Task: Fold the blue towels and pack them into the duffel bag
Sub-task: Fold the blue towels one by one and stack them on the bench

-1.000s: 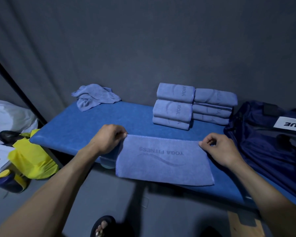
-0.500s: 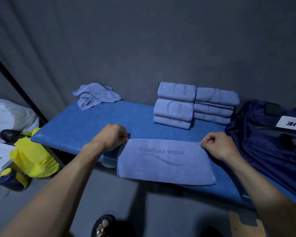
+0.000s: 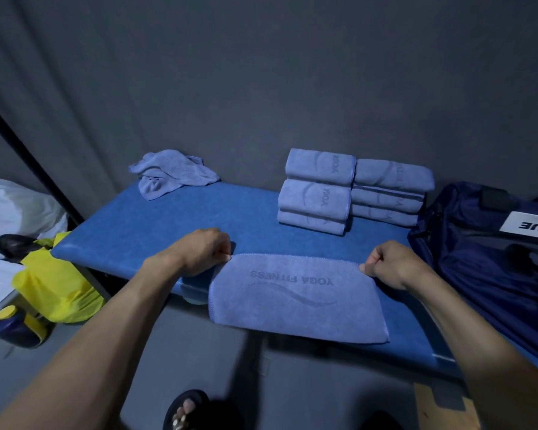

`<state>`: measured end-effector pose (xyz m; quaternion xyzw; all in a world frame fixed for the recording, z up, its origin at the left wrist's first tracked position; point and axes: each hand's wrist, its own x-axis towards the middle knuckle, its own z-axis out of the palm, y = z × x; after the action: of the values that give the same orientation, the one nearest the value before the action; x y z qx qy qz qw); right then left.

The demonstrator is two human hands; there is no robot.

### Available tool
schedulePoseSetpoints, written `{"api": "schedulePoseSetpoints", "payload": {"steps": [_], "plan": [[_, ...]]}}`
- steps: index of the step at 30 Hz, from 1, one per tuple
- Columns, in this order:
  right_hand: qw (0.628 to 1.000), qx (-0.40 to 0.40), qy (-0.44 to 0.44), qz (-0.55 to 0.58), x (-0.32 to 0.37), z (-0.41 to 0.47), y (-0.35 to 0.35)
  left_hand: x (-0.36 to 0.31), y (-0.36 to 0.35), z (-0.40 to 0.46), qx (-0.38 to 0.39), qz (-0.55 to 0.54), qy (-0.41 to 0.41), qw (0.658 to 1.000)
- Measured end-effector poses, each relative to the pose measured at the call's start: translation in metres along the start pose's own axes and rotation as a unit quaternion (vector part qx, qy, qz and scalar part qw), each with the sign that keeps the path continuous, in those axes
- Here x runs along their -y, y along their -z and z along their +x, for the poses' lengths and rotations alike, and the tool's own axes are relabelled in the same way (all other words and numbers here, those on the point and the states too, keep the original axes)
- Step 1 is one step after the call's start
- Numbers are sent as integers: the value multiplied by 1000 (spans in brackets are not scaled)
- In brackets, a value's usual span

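Both hands pinch the far corners of the towel (image 3: 295,297) — the left hand (image 3: 204,251) with curled fingers at its left corner, the right hand (image 3: 392,263) fisted on the right one. The towel lies flat at the near edge of the blue table (image 3: 168,221), overhanging it. Folded towels (image 3: 351,190) sit stacked behind, a crumpled towel (image 3: 171,173) far left, the duffel bag (image 3: 485,243) at right.

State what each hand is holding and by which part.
Both hold the flat towel on the table: the left hand pinches its far left corner, the right hand its far right corner.
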<state>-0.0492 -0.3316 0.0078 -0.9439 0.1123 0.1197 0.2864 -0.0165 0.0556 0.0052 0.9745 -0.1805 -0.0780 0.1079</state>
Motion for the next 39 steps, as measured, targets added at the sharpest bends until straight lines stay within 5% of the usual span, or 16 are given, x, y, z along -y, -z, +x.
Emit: {"api": "schedulePoseSetpoints", "payload": {"steps": [4, 9, 13, 17, 20, 26, 30, 33, 37, 39], "plan": [[998, -50, 34, 16, -4, -4, -1, -7, 1, -2, 37, 15, 8, 999], [982, -99, 51, 151, -9, -2, 8, -17, -6, -11, -6, -12, -10, 1000], [974, -140, 44, 174, -8, -2, 10, -18, -2, -28, -53, -154, -10, 987], [987, -138, 17, 81, -1, -7, 7, -27, 23, -47, -78, -335, -31, 938], [975, -153, 149, 54, 29, -27, 5, -43, 41, -53, -96, -363, -67, 924], [892, 59, 423, 150, 119, -78, -17, -88, 68, -62, -138, -356, -156, 911], [881, 103, 414, 204, 132, -76, -17, -99, 73, -68, -177, -367, -168, 898], [862, 62, 433, 258, 135, -77, -11, -87, 73, -73, -180, -413, -142, 881], [835, -33, 453, 311, 142, -82, 1, -69, 69, -89, -81, -359, -131, 921], [831, -68, 446, 325, 143, -83, 7, -69, 66, -94, -96, -319, -137, 933]]}}
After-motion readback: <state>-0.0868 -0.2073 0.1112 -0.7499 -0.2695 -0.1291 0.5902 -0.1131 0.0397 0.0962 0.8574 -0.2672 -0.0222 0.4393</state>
